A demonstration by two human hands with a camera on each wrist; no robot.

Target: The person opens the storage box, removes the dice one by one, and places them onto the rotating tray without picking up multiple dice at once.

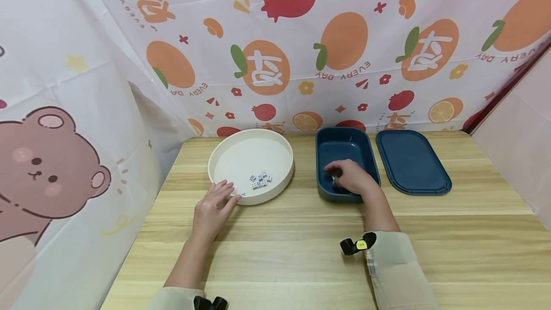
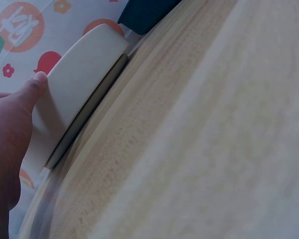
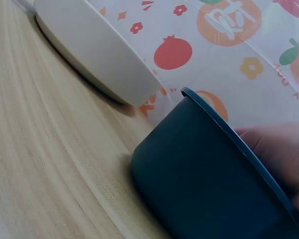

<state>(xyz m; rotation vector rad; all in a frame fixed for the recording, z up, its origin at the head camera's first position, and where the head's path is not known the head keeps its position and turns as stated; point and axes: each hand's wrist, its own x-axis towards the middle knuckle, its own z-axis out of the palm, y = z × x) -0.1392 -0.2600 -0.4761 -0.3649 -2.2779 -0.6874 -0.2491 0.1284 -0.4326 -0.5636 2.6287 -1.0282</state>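
The right hand (image 1: 348,177) reaches down inside the dark blue box (image 1: 370,157), fingers curled and pinching a small white die (image 1: 334,176) near the front of it; the left hand (image 1: 212,209) lies flat on the table with its fingers straight and loosely spread, the tips pressed against the outer wall of the white tray (image 1: 219,157). Taking the blue box as the landmark: it stands on a pale wooden table (image 1: 430,252) with a clear lengthwise grain, and behind it hangs a glossy plastic cloth (image 1: 344,47) printed with oranges, pomegranates and small flowers. To the left of the box, a short gap away, sits the tray, round, shallow, smooth and matt, with a low upright wall. To the right of the box, just beside it, lies its dark blue lid (image 1: 412,161), a flat rounded rectangle with a raised rim. The box itself is a rounded rectangle with deep smooth walls, plainly plastic. Inside the tray, towards its front edge and so to the left of the box, lies a small cluster of white dice (image 1: 260,181) with dark pips, and one more rests close to the left fingertips
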